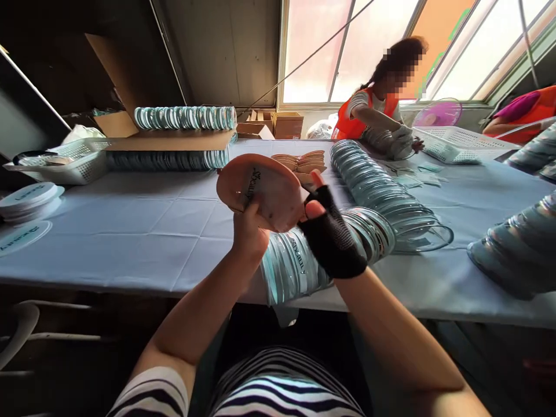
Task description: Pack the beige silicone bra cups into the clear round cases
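Both hands [286, 223] grip pink oval pad [263, 191]; its lettering partly hidden.

The table [130, 231] is covered with a pale blue cloth. Directly below the right hand [332, 237], a row of clear round lids [295, 263] lies on the cloth. Beyond that hand lie a longer lid row [382, 185] and tan oval pieces [302, 162]. Far left of the left hand [247, 231] stands a white basket [73, 162].
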`<state>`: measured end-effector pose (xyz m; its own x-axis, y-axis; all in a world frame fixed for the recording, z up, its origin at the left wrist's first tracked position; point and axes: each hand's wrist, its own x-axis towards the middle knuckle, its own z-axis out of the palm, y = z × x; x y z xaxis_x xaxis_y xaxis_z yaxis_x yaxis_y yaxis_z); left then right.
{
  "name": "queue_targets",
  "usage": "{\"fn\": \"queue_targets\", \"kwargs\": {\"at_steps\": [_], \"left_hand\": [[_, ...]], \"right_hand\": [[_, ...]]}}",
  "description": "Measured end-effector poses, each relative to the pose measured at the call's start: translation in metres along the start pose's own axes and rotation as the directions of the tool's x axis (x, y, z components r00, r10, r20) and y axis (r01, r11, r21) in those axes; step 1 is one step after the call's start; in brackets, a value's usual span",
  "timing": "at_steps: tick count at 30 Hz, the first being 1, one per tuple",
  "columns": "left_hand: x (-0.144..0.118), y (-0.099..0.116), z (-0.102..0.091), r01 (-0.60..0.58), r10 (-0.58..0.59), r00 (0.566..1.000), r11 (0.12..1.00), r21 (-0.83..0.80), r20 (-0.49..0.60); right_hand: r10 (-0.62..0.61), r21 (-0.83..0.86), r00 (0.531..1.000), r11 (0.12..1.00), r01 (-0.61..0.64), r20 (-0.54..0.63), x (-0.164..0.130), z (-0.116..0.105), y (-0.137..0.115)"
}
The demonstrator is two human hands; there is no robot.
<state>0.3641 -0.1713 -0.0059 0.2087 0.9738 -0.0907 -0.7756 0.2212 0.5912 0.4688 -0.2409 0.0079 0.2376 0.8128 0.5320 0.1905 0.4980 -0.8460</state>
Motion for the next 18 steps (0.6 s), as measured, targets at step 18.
{"fn": "queue_targets", "kwargs": {"at_steps": [18], "left_hand": [[0.011,0.018,-0.052,-0.678,-0.275,0.516,0.448,0.583,0.811]], "right_hand": [[0.021,-0.109,0.937,0.992,-0.063,-0.348,-0.006,-0.056,0.021]]}}
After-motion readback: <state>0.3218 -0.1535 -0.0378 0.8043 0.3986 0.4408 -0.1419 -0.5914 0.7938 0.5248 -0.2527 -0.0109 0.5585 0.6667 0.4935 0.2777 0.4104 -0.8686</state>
